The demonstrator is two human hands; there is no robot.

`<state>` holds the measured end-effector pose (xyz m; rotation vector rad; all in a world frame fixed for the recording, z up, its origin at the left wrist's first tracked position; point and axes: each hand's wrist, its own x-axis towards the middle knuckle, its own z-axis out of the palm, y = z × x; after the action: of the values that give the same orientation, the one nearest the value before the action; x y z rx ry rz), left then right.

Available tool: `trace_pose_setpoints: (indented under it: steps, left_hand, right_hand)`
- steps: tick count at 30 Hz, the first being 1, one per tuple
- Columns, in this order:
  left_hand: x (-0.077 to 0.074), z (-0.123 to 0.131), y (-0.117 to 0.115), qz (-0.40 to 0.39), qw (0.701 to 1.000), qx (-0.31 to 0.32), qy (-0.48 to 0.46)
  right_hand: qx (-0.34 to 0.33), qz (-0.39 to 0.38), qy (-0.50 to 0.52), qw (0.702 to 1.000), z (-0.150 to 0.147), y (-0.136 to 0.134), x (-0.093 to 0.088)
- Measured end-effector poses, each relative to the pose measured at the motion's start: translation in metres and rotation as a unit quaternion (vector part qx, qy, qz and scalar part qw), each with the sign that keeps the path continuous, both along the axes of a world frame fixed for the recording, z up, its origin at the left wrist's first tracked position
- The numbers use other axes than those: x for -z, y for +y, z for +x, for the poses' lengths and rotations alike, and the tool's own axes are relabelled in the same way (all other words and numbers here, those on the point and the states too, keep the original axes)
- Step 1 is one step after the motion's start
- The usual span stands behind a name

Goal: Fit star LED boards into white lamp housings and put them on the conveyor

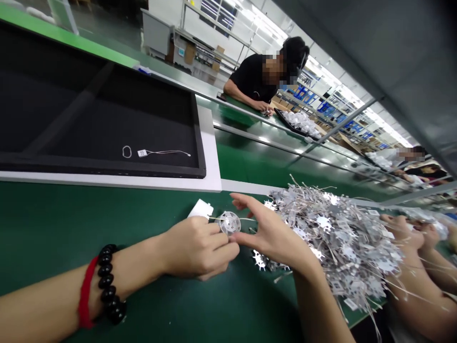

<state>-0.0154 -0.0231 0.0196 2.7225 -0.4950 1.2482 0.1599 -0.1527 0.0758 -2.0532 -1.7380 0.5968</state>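
Note:
My left hand is curled closed on the green bench and pinches a small round white wheel-shaped part between thumb and fingers. A thin wire runs from the part to the right. My right hand is beside it with fingers apart, its thumb and forefinger touching the same part's right edge. A white tag lies just behind my left hand. To the right a big heap of silver star-shaped parts with wires covers the bench.
A large black tray with a small ring and a tagged wire stands at the back left on a white board. A co-worker's hands reach into the heap from the right. Another person in black works across the green conveyor.

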Motion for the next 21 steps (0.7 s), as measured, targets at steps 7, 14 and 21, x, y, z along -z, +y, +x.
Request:
trace_pose_setpoints:
  steps: [7, 14, 21]
  left_hand:
    - [-0.004, 0.007, 0.029, -0.089, 0.993, -0.083, 0.005]
    - [-0.001, 0.011, 0.042, -0.067, 0.984, -0.131, 0.104]
    - [-0.006, 0.007, 0.056, -0.125, 0.955, -0.196, 0.183]
  right_hand:
    - [-0.038, -0.034, -0.029, 0.998, 0.0, 0.004, 0.001]
    - [-0.031, -0.028, -0.022, 0.999, 0.0, 0.004, 0.002]
    - [-0.013, -0.018, -0.001, 1.0, -0.003, 0.006, 0.007]
